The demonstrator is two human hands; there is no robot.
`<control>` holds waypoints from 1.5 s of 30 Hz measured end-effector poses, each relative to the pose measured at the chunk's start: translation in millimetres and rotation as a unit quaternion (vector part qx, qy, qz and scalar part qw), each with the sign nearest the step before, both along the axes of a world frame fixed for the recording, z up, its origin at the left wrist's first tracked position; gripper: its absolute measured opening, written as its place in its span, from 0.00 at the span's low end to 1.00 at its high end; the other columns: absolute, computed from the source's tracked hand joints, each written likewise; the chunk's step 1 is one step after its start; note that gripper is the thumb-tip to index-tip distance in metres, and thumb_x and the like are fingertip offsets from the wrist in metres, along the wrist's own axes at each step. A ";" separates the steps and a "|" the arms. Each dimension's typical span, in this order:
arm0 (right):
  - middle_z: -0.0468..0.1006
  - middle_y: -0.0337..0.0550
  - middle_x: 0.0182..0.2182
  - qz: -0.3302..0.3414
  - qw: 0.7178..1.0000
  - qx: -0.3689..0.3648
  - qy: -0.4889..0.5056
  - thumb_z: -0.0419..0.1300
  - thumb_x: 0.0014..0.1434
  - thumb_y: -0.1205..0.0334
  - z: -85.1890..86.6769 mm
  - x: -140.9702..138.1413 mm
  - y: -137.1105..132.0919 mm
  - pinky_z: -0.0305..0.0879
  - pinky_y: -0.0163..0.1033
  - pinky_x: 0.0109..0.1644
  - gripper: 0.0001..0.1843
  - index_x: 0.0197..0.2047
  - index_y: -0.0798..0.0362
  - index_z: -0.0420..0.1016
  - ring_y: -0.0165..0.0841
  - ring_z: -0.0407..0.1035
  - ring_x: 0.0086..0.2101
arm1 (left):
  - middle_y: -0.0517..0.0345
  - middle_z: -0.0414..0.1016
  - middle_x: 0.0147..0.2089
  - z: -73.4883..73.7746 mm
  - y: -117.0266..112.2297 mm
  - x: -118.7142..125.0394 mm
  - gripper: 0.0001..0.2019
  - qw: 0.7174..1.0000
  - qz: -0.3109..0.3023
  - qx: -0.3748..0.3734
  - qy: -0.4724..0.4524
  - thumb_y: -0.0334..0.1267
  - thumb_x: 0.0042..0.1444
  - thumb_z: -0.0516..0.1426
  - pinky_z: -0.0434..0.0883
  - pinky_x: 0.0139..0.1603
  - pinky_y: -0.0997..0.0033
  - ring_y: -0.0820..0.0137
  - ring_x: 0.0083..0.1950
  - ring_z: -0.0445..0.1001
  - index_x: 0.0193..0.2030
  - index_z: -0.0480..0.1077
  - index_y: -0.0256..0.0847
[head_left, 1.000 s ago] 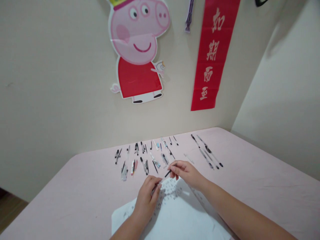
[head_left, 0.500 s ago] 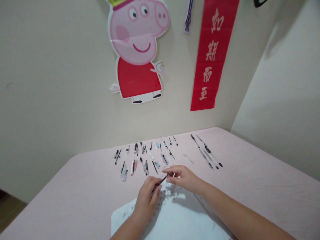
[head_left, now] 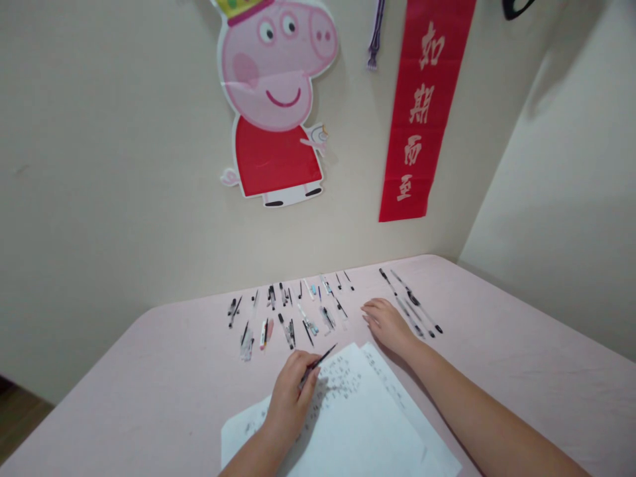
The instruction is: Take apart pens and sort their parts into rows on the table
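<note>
My left hand (head_left: 293, 391) is closed round a thin black pen part (head_left: 322, 358) that sticks out up and to the right over the white sheets of paper (head_left: 368, 424). My right hand (head_left: 385, 321) lies further back on the pink table (head_left: 163, 384), fingers curled down over the cloth beside a small clear pen piece; whether it grips it I cannot see. Several pen parts (head_left: 288, 311) lie in rows just beyond both hands.
Three whole pens (head_left: 410, 301) lie side by side right of my right hand. The table stands in a room corner; a cartoon pig cutout (head_left: 275, 99) and a red banner (head_left: 424, 106) hang on the wall behind.
My right hand let go of the black pen part and moved back and right onto the table. My left hand kept the part and stayed put.
</note>
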State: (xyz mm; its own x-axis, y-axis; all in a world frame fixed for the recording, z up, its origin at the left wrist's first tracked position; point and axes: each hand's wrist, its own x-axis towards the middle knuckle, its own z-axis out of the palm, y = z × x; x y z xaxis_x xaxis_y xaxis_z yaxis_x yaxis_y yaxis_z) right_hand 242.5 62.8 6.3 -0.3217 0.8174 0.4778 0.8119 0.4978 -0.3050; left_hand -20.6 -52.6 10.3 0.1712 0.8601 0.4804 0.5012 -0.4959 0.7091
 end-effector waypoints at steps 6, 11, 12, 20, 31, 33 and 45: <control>0.74 0.54 0.52 -0.006 0.995 -0.028 -0.093 0.51 0.57 0.74 -7.6 2.5 2.1 0.54 0.50 0.63 0.21 0.51 0.59 0.75 0.42 0.58 0.59 | 0.51 0.73 0.39 0.1 -0.4 -0.3 0.10 1.000 0.002 -0.004 0.002 0.37 0.61 0.51 0.70 0.42 0.67 0.65 0.42 0.73 0.44 0.71 0.40; 0.78 0.50 0.48 0.020 0.994 -0.025 -0.101 0.49 0.59 0.74 -1.9 -2.0 0.1 0.52 0.50 0.63 0.20 0.48 0.55 0.77 0.40 0.61 0.58 | 0.50 0.74 0.39 0.1 -1.6 -1.0 0.09 1.000 0.004 -0.013 0.006 0.37 0.60 0.51 0.71 0.42 0.65 0.64 0.42 0.73 0.43 0.71 0.41; 0.77 0.51 0.48 0.019 0.995 -0.014 -0.099 0.49 0.59 0.74 -0.9 -2.2 -0.2 0.52 0.50 0.63 0.20 0.48 0.55 0.77 0.40 0.61 0.58 | 0.50 0.73 0.39 0.2 -1.8 -1.1 0.10 1.000 0.004 -0.013 0.007 0.37 0.60 0.51 0.71 0.42 0.65 0.64 0.42 0.73 0.43 0.71 0.40; 0.80 0.50 0.45 0.009 0.993 -0.011 -0.120 0.52 0.56 0.75 -1.9 -0.8 1.3 0.49 0.51 0.64 0.17 0.43 0.55 0.80 0.40 0.64 0.55 | 0.50 0.73 0.39 -1.0 -1.2 -1.7 0.10 1.000 0.003 -0.010 0.012 0.38 0.61 0.50 0.71 0.43 0.65 0.64 0.42 0.72 0.43 0.70 0.40; 0.82 0.46 0.36 0.007 0.995 0.016 -0.095 0.54 0.58 0.72 -1.7 -2.4 1.4 0.51 0.49 0.62 0.14 0.36 0.52 0.81 0.39 0.69 0.47 | 0.50 0.74 0.38 0.9 0.0 -1.6 0.10 1.000 0.014 -0.012 0.004 0.38 0.60 0.51 0.71 0.41 0.65 0.64 0.41 0.73 0.42 0.71 0.41; 0.81 0.46 0.35 0.006 0.995 0.016 -0.094 0.54 0.58 0.71 0.7 -3.8 0.2 0.52 0.48 0.61 0.14 0.36 0.52 0.81 0.37 0.70 0.44 | 0.50 0.74 0.39 -1.1 1.4 -2.1 0.10 1.000 0.020 -0.010 0.002 0.37 0.60 0.51 0.71 0.41 0.65 0.64 0.41 0.73 0.43 0.71 0.41; 0.78 0.48 0.29 -0.023 0.990 0.014 -0.137 0.55 0.57 0.71 10.1 -6.9 -5.2 0.54 0.46 0.59 0.13 0.35 0.53 0.81 0.37 0.68 0.38 | 0.51 0.74 0.38 -2.2 2.3 -1.9 0.09 1.000 0.027 -0.007 -0.005 0.36 0.59 0.52 0.71 0.41 0.66 0.65 0.41 0.73 0.42 0.71 0.40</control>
